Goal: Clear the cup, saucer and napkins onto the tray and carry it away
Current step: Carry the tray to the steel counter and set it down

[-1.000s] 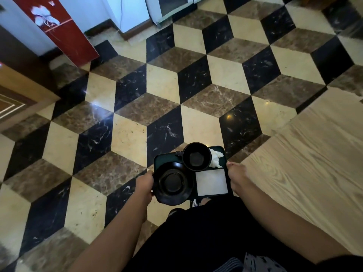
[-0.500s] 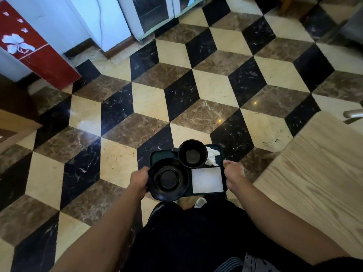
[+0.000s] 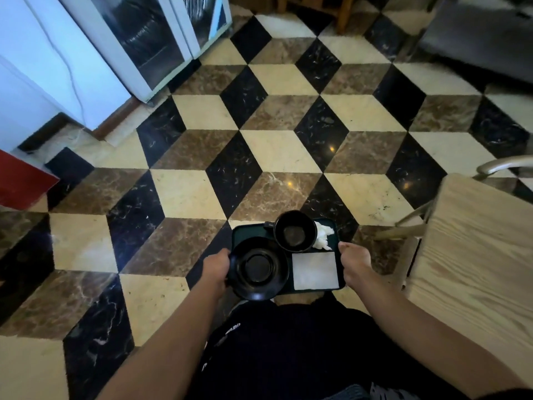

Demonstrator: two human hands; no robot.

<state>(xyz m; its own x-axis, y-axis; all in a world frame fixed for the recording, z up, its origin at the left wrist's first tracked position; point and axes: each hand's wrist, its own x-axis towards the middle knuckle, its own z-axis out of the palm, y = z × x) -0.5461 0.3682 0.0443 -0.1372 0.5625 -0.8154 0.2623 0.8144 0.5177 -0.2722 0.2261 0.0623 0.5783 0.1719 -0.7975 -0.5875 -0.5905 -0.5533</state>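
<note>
I carry a dark green tray (image 3: 245, 232) level in front of my body, above the tiled floor. My left hand (image 3: 215, 267) grips its left edge and my right hand (image 3: 354, 264) grips its right edge. On the tray a black saucer (image 3: 258, 268) lies at the near left and overhangs the edge. A black cup (image 3: 294, 231) stands upright at the far middle. A crumpled white napkin (image 3: 323, 235) lies at the far right corner, and a flat folded napkin (image 3: 315, 270) sits at the near right.
A light wooden table (image 3: 478, 252) stands close on my right, with a metal chair frame (image 3: 501, 164) behind it. White cabinets with glass doors (image 3: 150, 39) line the far left. A red panel (image 3: 20, 186) is at the left edge. Wooden chair legs (image 3: 343, 13) stand far ahead.
I have turned and walked away from the table with the tray. The table has slid to the right of view, and the cabinets have come closer. Both hands keep their grip.
</note>
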